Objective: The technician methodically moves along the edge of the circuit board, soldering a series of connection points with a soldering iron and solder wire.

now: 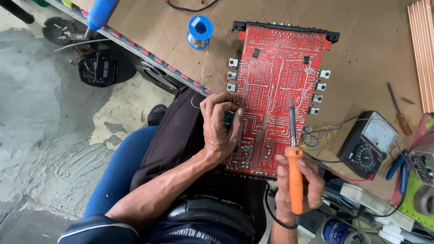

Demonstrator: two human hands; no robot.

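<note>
A large red circuit board [278, 86] lies solder side up on the brown workbench [366, 54], its near end over my lap. My left hand [220, 129] rests on the board's left edge, fingers pinched on a small green component and a thin solder wire. That wire curves up to a blue solder spool [199, 31]. My right hand [296, 187] grips the orange handle of a soldering iron [294, 156], whose dark tip points up over the board's lower right part.
A black analog multimeter [367, 143] sits right of the board, with yellow and blue wires beside it. Blue-handled pliers [400, 169] and a screwdriver [398, 110] lie further right. Electronic parts [98, 68] rest on the concrete floor at left.
</note>
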